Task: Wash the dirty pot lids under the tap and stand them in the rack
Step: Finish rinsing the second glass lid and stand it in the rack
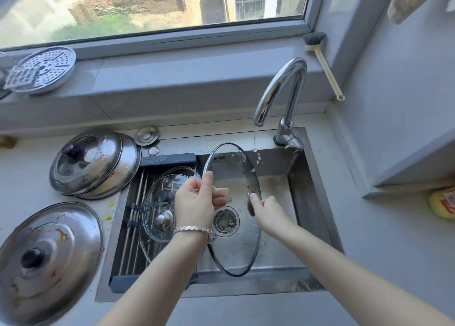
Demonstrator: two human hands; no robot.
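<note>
Over the sink [307, 190], right of the rack [128, 239], below the tap [283, 84]: holding the glass lid [234, 168] on edge, likely for rinsing and run-off. Pinching its rim with the left hand [194, 200]; gripping its knob [251, 202] with the right hand [270, 211], presumably for turning.

Upper left, on the windowsill [172, 74], a perforated steamer plate [41, 70]. Upper right, leaning in the corner, a cream-handled dish brush [322, 62]. At right edge, cut off, a yellow object [442, 202]. Left of middle, a round metal cap [147, 135].
</note>
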